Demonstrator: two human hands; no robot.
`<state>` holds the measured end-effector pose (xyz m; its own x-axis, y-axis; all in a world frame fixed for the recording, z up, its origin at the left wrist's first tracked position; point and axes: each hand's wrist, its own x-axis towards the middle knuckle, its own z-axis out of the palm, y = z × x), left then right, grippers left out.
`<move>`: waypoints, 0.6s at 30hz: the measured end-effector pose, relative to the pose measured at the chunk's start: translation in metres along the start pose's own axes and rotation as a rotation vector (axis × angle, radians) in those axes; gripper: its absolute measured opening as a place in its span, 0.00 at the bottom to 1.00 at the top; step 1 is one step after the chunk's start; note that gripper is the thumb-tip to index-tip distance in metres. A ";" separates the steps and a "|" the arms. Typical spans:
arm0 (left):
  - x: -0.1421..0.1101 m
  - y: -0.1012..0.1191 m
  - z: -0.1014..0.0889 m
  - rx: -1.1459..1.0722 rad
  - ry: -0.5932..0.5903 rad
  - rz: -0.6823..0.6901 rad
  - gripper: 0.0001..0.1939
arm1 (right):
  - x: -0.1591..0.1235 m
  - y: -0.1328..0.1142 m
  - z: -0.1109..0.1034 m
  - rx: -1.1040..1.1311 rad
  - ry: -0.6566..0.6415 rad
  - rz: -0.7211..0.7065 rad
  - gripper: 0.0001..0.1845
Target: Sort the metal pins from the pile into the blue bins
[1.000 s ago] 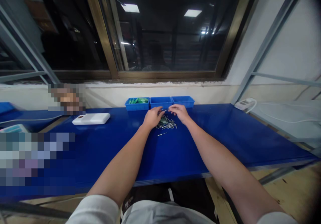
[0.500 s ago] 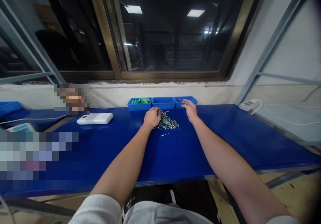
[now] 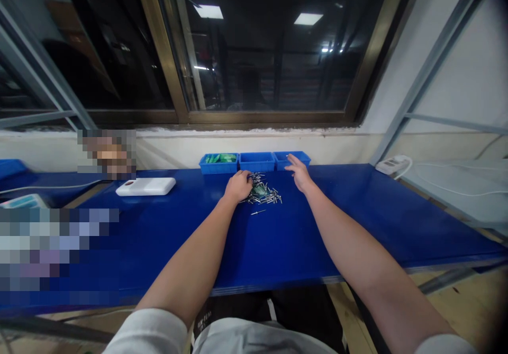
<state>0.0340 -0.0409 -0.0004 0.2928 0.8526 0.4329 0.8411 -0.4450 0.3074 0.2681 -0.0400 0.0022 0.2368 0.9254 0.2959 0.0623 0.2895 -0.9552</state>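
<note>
A pile of silver blind rivets (image 3: 273,197) lies on the blue table, with a green plastic packet (image 3: 260,190) among them. My left hand (image 3: 238,185) rests at the pile's left edge, its fingers curled in; whatever they hold is hidden. Over the front of the right blue bin (image 3: 305,158) is my right hand (image 3: 298,174), fingers apart, with no rivet plainly visible in them. One loose rivet (image 3: 257,212) lies by itself in front of the pile.
The left blue bin (image 3: 219,170) contains green packets, and a middle blue bin (image 3: 256,166) stands beside it. A white oblong device (image 3: 146,186) is on the table at left. Near the right back corner sits a white device with a cable (image 3: 392,164). Behind is a window.
My right hand's fingers have spread at the right bin, and the rivet seen by their tips is no longer plainly visible. My left hand stays at the pile. The view has shifted slightly.
</note>
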 end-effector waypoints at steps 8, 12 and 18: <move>0.001 -0.004 0.003 0.012 -0.071 -0.012 0.17 | -0.004 0.002 0.006 -0.156 -0.016 -0.018 0.33; 0.001 -0.007 0.008 0.018 -0.136 0.002 0.17 | -0.015 -0.002 0.018 -0.526 -0.112 -0.188 0.18; 0.001 -0.006 0.011 0.026 -0.175 0.034 0.19 | -0.030 -0.011 0.038 -0.667 -0.401 -0.334 0.15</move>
<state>0.0341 -0.0339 -0.0111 0.3942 0.8726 0.2883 0.8400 -0.4694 0.2721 0.2232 -0.0621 0.0043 -0.2494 0.8703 0.4248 0.6567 0.4744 -0.5862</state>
